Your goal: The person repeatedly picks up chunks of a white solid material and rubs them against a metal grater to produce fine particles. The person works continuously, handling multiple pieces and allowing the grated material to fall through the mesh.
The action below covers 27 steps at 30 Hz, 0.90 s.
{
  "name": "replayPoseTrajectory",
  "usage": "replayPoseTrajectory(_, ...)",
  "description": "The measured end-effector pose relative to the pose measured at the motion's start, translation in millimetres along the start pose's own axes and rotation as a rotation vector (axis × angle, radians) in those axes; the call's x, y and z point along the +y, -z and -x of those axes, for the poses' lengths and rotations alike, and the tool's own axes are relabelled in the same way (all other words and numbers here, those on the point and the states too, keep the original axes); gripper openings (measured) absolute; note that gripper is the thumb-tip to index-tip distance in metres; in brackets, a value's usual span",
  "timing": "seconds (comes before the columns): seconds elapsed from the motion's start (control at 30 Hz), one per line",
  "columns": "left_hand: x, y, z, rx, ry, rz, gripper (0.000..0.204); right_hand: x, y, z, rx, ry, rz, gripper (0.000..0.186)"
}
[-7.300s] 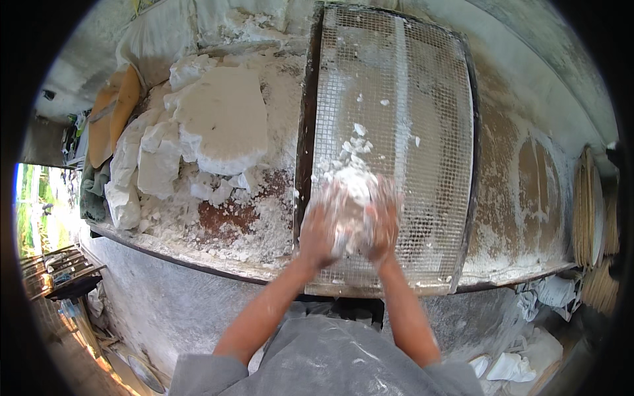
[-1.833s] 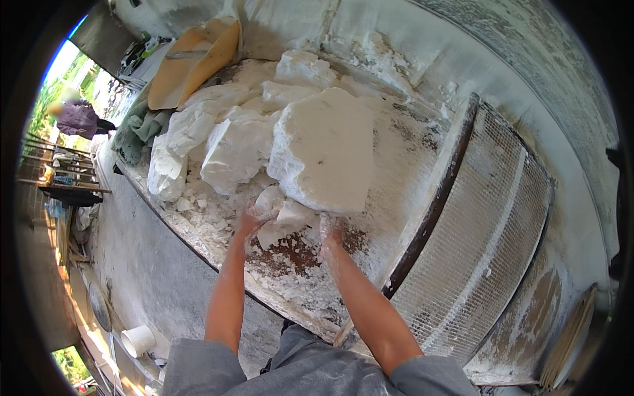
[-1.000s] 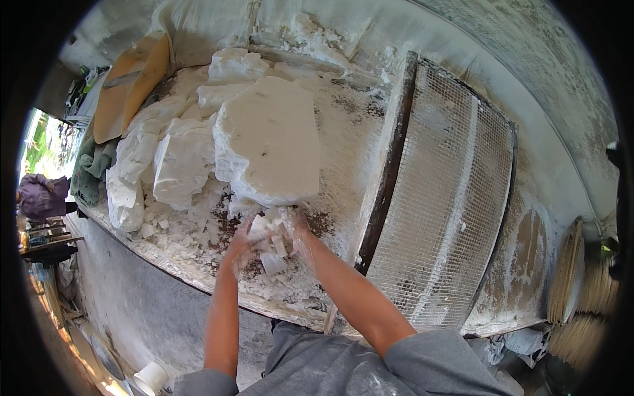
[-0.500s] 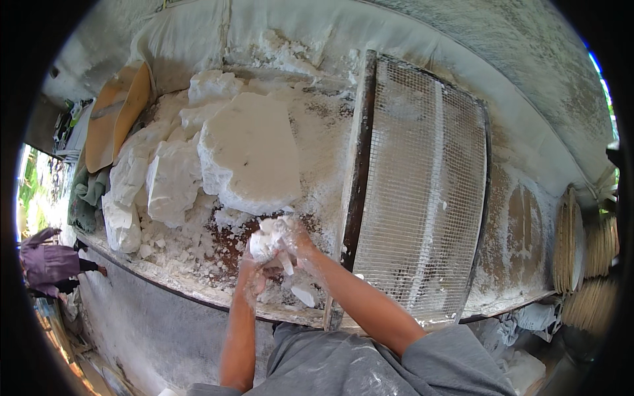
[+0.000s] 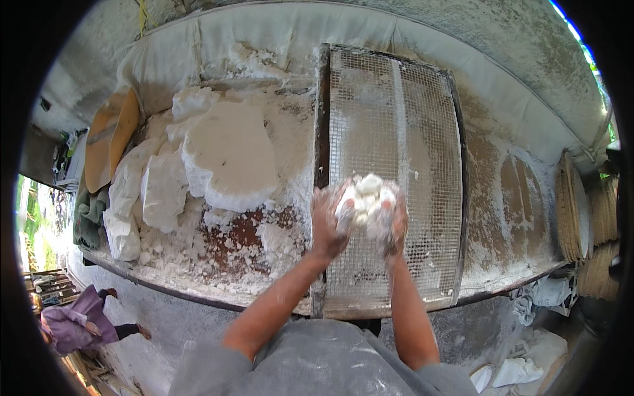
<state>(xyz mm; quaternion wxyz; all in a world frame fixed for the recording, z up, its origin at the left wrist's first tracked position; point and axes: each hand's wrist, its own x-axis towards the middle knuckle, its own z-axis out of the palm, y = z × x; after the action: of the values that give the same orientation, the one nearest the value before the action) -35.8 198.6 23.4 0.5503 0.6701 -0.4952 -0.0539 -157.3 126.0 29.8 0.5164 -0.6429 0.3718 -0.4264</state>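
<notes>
My left hand (image 5: 330,223) and my right hand (image 5: 396,228) are cupped together, closed around a heap of white powdery lumps (image 5: 370,188). They hold it above the left part of a wood-framed wire mesh screen (image 5: 426,138). Powder coats my fingers, and the hands are slightly blurred. To the left, a large flat-topped white slab (image 5: 228,155) lies on the bench among crumbs and loose powder (image 5: 284,244). Beside it stands a thick white block (image 5: 163,191).
A curved tan sheet (image 5: 111,138) leans at the bench's left end. Round woven trays (image 5: 573,208) stack at the right. Pale sheeting (image 5: 264,39) lines the back. Another person in purple (image 5: 76,320) is at the lower left. White bags (image 5: 518,371) lie below right.
Both hands have moved right and up from the crumbs on the bench to over the mesh screen, carrying the white lumps. The view has shifted right.
</notes>
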Motion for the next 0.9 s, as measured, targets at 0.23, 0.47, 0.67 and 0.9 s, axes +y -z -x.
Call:
replayPoseTrajectory(0.23, -56, -46, -50, 0.116, -0.055, -0.256, 0.057, 54, -11, -82, 0.133, 0.428, 0.796, 0.053)
replayPoseTrajectory(0.47, -89, -75, -255, -0.157, 0.155, -0.460, 0.062, 77, -59, -277, 0.045, 0.329, 1.209, 0.064)
replayPoseTrajectory(0.67, -93, -63, -225, -0.513, -0.023, -0.623, 0.067, 86, -25, -254, -0.248, 0.509, 1.132, 0.054)
replayPoseTrajectory(0.9, -44, -16, -65, -0.326, -0.077, -0.149, 0.058, 71, 23, -87, -0.228, 0.866, 0.656, 0.054)
